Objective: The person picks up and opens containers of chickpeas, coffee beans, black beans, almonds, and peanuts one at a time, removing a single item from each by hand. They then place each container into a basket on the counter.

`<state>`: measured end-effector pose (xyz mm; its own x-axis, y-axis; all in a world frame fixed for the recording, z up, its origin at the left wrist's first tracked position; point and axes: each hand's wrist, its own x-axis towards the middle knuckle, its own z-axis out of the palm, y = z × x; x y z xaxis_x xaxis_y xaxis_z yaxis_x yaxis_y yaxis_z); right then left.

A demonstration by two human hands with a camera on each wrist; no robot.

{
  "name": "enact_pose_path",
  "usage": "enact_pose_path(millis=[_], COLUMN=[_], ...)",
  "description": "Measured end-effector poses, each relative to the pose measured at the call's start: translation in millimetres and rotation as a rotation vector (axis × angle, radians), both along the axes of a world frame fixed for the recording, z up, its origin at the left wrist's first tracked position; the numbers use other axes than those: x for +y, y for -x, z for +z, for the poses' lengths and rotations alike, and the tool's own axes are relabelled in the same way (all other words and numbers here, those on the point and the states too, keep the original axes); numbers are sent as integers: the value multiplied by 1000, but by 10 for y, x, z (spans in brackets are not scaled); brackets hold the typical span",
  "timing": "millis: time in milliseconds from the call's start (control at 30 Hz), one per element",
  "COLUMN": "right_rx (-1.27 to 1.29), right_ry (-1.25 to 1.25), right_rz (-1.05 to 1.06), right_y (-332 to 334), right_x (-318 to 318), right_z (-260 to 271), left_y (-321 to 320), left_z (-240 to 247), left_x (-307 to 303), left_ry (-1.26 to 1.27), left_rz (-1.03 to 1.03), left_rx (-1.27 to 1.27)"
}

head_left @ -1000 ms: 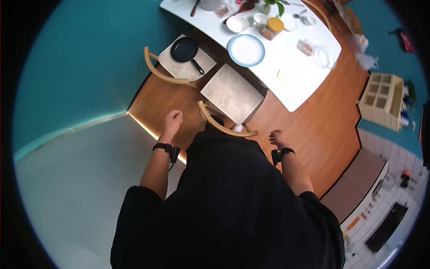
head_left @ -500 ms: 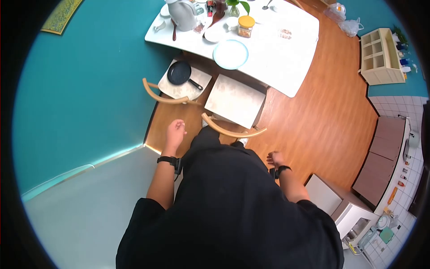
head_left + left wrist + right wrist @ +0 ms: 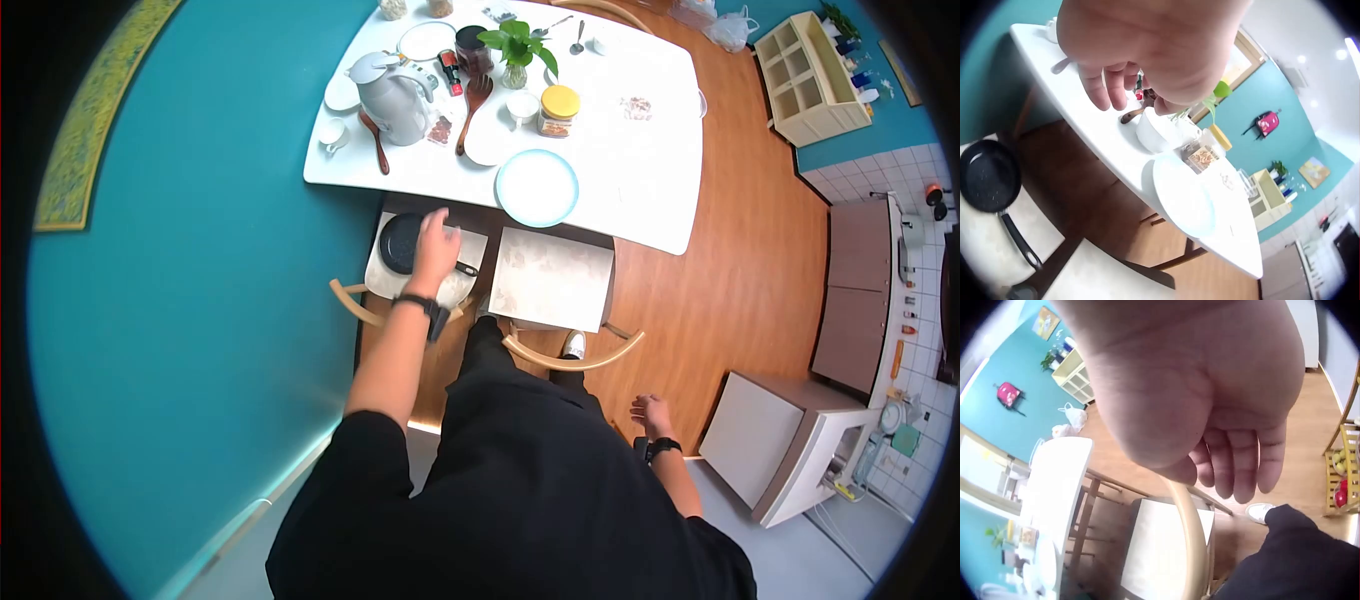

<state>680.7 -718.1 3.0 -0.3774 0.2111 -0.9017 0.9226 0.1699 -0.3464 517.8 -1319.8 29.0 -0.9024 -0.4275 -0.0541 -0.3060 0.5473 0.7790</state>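
The small round black frying pan (image 3: 398,243) lay on a pale chair cushion (image 3: 380,280), handle running rightward. The left hand (image 3: 436,243) hovered directly above it, relaxed and empty. The right hand (image 3: 650,409) hung loose, well apart.

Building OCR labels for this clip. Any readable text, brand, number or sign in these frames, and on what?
No text can be read in any view.
On the jar with the yellow lid: a label shows, print too small.
On the small red-labelled bottle: label blurred.
On the packet on the white table: too small.
On the frying pan under the left hand: no marking shows.
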Motion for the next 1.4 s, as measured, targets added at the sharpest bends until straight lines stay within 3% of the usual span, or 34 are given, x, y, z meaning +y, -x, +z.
enact_pose_path(millis=[33,167,300,400,500,533,567,700,767,833,967,1233,1300,1367,1400], right_rx=[11,-44,-16,-110,-174,-217,-261,-197,-161,-124,-24,25,50,128,229], right_ry=[-5,-50,-27,-80,-120,-135,-146,-100,-104,-109,-99,-136,-163,-300,-322], right_rz=[-4,205,22,-17,-89,-21,47,-87,-54,-8,39,52,59,431,467], right_y=[-110,-602,-1138,-1441,-1644,-1625,-1596,-1628,-1535,-1295,-959,-788,-769,-669,-534], right_x=[-201,-582,-813,-941,-1106,-1190,-1270,-1332,-1375,-1422,-1519,-1514,-1535,-1539,-1604], right_z=[79,155,346,512,679,777,856,689,643,611,645,747,807,877,976], left_y=[243,1037,1757,2098,2111,2049,1940,1401,1219,1087,1211,1135,938,699,579], left_z=[-324,-244,-434,-750,-707,-675,-663,-558,-571,-639,-664,-791,-509,17,304], left_x=[-199,-584,-876,-1065,-1090,-1058,-1024,-896,-892,-943,-1064,-988,-822,-562,-410], left_ry=[123,380,464,526,541,590,585,569,562,676,635,360,15,-141,-212], left_rz=[-11,-168,-231,-234,-332,-353,-357,-342,-332,-265,-74,47,-42,-130,-285], left_rx=[42,-185,-300,-249,-442,-478,-481,-492,-498,-354,-363,-339,-157,-147,-78])
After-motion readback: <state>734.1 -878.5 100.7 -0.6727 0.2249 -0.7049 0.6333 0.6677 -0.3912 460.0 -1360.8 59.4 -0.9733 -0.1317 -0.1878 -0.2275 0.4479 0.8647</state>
